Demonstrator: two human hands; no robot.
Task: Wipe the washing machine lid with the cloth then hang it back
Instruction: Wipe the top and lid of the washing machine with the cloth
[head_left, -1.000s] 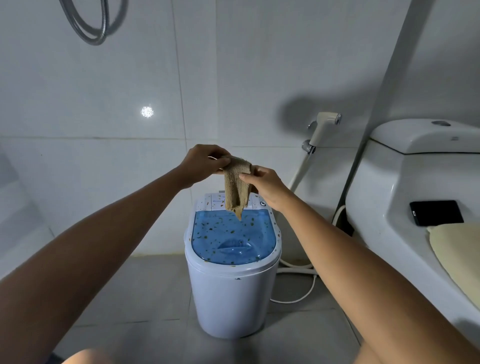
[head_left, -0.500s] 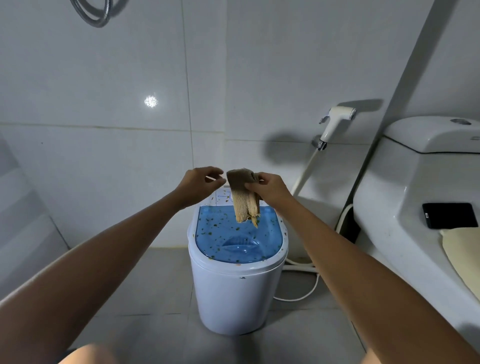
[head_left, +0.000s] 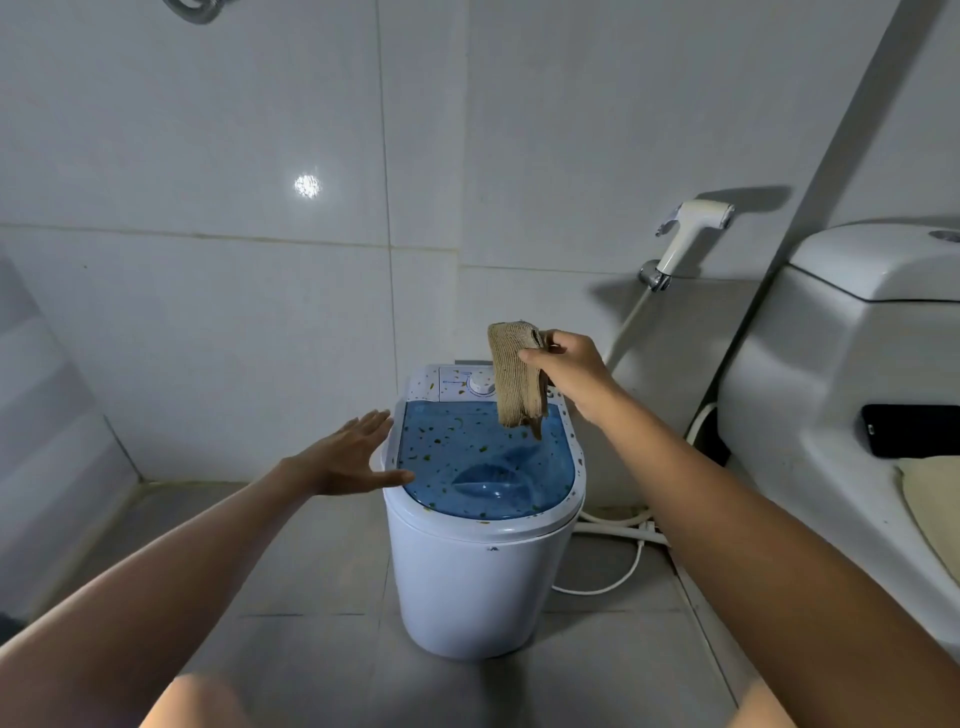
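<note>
A small white washing machine (head_left: 478, 582) stands on the floor in front of me. Its translucent blue lid (head_left: 467, 467) is speckled with green and brown bits. My right hand (head_left: 569, 371) pinches a folded tan cloth (head_left: 517, 384), which hangs above the lid's far right part, over the control panel. My left hand (head_left: 350, 457) is open and flat, fingers spread, with its thumb at the lid's left rim.
A white toilet (head_left: 852, 395) fills the right side, with a black phone (head_left: 914, 431) and a pale yellow cloth (head_left: 935, 504) on it. A bidet sprayer (head_left: 685, 234) hangs on the tiled wall behind. White hoses (head_left: 618, 525) lie on the floor to the machine's right.
My left hand let go of the cloth and dropped to the lid's left rim, opening flat. My right hand now holds the cloth alone, shifted to the right above the lid.
</note>
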